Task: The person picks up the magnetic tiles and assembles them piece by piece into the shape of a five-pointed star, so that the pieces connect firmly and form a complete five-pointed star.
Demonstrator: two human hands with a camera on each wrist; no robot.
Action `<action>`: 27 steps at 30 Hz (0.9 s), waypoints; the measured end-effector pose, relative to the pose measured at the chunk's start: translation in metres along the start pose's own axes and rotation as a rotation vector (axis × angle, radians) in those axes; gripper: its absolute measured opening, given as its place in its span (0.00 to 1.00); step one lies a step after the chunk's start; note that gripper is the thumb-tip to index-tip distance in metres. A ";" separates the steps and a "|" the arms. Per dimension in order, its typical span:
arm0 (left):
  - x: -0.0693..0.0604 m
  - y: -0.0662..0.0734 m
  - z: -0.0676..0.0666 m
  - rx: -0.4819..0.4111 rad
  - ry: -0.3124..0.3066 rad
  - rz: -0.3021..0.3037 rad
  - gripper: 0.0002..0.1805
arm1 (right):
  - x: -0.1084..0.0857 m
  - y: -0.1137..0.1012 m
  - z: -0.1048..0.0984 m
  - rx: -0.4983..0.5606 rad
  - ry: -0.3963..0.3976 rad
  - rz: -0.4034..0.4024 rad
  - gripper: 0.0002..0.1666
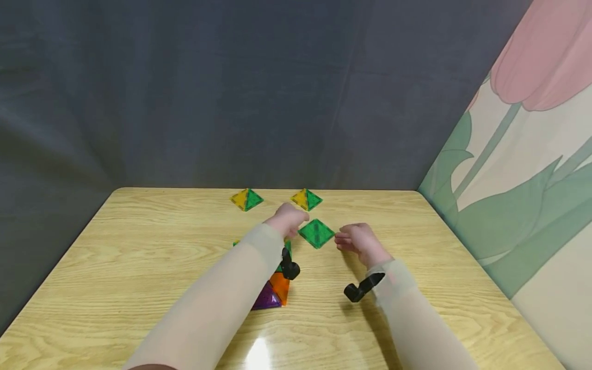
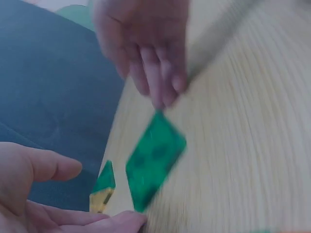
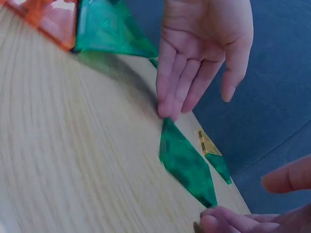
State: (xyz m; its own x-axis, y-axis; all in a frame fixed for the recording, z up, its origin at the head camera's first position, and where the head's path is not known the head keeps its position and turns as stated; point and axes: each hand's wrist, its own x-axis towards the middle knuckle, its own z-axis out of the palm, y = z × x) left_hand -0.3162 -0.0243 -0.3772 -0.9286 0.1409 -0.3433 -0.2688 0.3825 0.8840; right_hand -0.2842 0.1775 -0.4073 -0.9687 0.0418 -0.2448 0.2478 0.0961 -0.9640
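Observation:
A green diamond-shaped piece (image 1: 316,234) lies on the wooden table between the two hands. My left hand (image 1: 289,218), fingers fairly straight, is at its left corner; my right hand (image 1: 361,241) is at the right corner, fingers extended. In the left wrist view the green piece (image 2: 156,162) spans from the right hand's fingertips (image 2: 164,99) to the left hand's (image 2: 131,218). The right wrist view shows the same piece (image 3: 188,162) between both sets of fingertips. Neither hand curls round it.
Two yellow-and-green diamonds (image 1: 247,199) (image 1: 307,199) lie near the table's back edge. Under my left forearm, partly hidden, are green, orange (image 1: 280,287) and purple (image 1: 267,298) pieces. A dark curtain (image 1: 277,92) hangs behind; a flower-patterned wall (image 1: 532,205) stands at the right.

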 end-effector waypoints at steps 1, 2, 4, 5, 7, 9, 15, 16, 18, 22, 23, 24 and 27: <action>-0.001 0.001 0.000 -0.032 -0.015 -0.007 0.32 | 0.000 0.000 0.000 -0.006 -0.006 -0.001 0.26; -0.001 0.001 0.000 -0.066 -0.031 -0.017 0.34 | 0.000 0.000 0.001 -0.011 -0.011 0.002 0.26; -0.003 0.002 -0.001 -0.122 -0.057 -0.037 0.36 | 0.001 -0.002 0.000 -0.047 -0.022 0.000 0.28; -0.004 0.002 -0.001 -0.146 -0.062 -0.047 0.36 | 0.002 -0.002 0.000 -0.078 -0.028 -0.007 0.30; -0.005 0.002 -0.001 -0.177 -0.058 -0.055 0.36 | 0.006 -0.004 -0.002 -0.138 -0.052 -0.026 0.33; -0.007 0.002 -0.001 -0.189 -0.060 -0.052 0.37 | 0.011 -0.005 -0.006 -0.201 -0.090 -0.051 0.35; -0.014 0.001 0.001 -0.261 -0.152 -0.061 0.41 | 0.023 -0.007 -0.011 -0.291 -0.188 -0.076 0.33; -0.015 0.001 0.002 -0.272 -0.157 -0.059 0.40 | 0.024 -0.007 -0.010 -0.297 -0.187 -0.079 0.33; -0.017 0.001 0.002 -0.288 -0.160 -0.058 0.38 | 0.024 -0.007 -0.008 -0.293 -0.183 -0.080 0.32; -0.016 0.001 0.001 -0.317 -0.165 -0.059 0.36 | 0.021 -0.009 -0.004 -0.263 -0.157 -0.065 0.29; -0.015 0.001 0.001 -0.323 -0.168 -0.063 0.37 | 0.020 -0.009 -0.005 -0.252 -0.148 -0.056 0.28; -0.015 0.000 0.000 -0.327 -0.169 -0.066 0.37 | 0.020 -0.009 -0.005 -0.238 -0.141 -0.044 0.27; -0.015 -0.001 0.000 -0.339 -0.168 -0.071 0.39 | 0.020 -0.007 -0.010 -0.193 -0.140 -0.012 0.23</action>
State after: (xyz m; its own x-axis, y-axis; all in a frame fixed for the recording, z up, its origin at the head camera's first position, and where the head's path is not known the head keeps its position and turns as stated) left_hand -0.3024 -0.0273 -0.3730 -0.8575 0.2832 -0.4295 -0.4262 0.0768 0.9014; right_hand -0.3048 0.1876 -0.4046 -0.9612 -0.0974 -0.2580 0.2216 0.2845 -0.9327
